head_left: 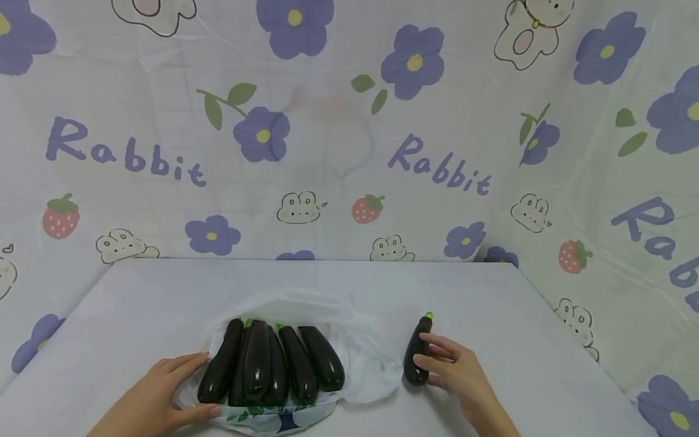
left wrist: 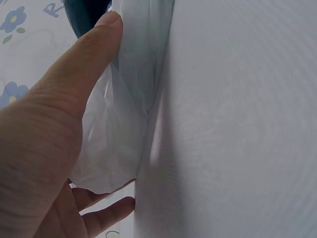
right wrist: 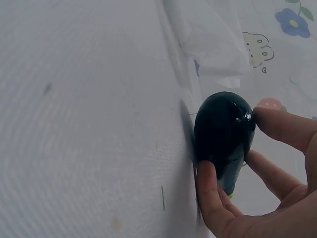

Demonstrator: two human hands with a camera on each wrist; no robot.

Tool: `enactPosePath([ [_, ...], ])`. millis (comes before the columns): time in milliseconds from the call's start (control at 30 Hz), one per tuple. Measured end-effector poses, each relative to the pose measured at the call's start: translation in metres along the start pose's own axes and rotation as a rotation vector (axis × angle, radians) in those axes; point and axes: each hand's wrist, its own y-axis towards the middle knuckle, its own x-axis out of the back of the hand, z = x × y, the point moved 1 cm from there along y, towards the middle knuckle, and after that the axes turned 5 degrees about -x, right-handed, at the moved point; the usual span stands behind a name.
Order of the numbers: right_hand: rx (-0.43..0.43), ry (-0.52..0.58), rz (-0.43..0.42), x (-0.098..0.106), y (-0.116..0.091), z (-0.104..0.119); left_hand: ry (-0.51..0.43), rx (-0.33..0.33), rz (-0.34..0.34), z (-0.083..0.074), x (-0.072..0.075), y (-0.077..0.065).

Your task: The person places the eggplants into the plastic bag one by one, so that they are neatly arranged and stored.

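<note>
A white plastic bag [head_left: 371, 370] lies spread on the table, with several dark eggplants [head_left: 256, 364] side by side on it. My left hand [head_left: 158, 394] holds the bag's left front corner, thumb along the front edge and fingers at the side; in the left wrist view the plastic [left wrist: 119, 134] passes between thumb and fingers. To the right of the bag, my right hand [head_left: 459, 370] grips a single eggplant [head_left: 417, 358], its green stem end pointing away from me. The right wrist view shows fingertips on both sides of this eggplant [right wrist: 223, 124], its rounded end towards the camera.
The white table [head_left: 180, 291] reaches back to a hanging cloth [head_left: 327, 133] printed with flowers, rabbits and strawberries. More of this cloth hangs along the right side. A thin green mark [right wrist: 163, 198] shows on the tabletop in the right wrist view.
</note>
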Motion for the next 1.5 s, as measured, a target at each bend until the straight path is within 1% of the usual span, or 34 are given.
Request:
enactPosePath([
  [133,-0.018,-0.003,-0.008,-0.0007,-0.0005,-0.0001,-0.003,0.008,0.008,0.0004,-0.0003,-0.0001],
  [300,-0.010,0.017,0.003,-0.0008,-0.0009,-0.0011,-0.017,0.021,0.021,0.0011,-0.0015,0.0001],
  [567,-0.033,0.011,0.001,-0.0003,0.0019,-0.0018,-0.015,0.016,0.011,0.0010,-0.0017,0.0000],
  [867,-0.034,0.007,-0.007,-0.0012,-0.0003,0.0004,-0.020,0.022,0.018,0.0020,-0.0016,0.0005],
  [1133,-0.041,-0.011,-0.001,-0.0016,-0.0024,0.0001,-0.013,0.050,0.021,0.0002,-0.0018,-0.0027],
  [1300,-0.047,-0.037,0.000,-0.0027,-0.0019,0.0019,-0.008,0.034,0.017,-0.0004,-0.0006,-0.0027],
  [1433,-0.051,-0.059,-0.008,-0.0031,-0.0010,0.0030,-0.003,0.018,0.001,-0.0016,-0.0002,-0.0012],
  [1500,-0.048,-0.060,-0.011,-0.0036,-0.0007,0.0028,0.003,0.023,-0.006,-0.0018,-0.0004,-0.0011],
])
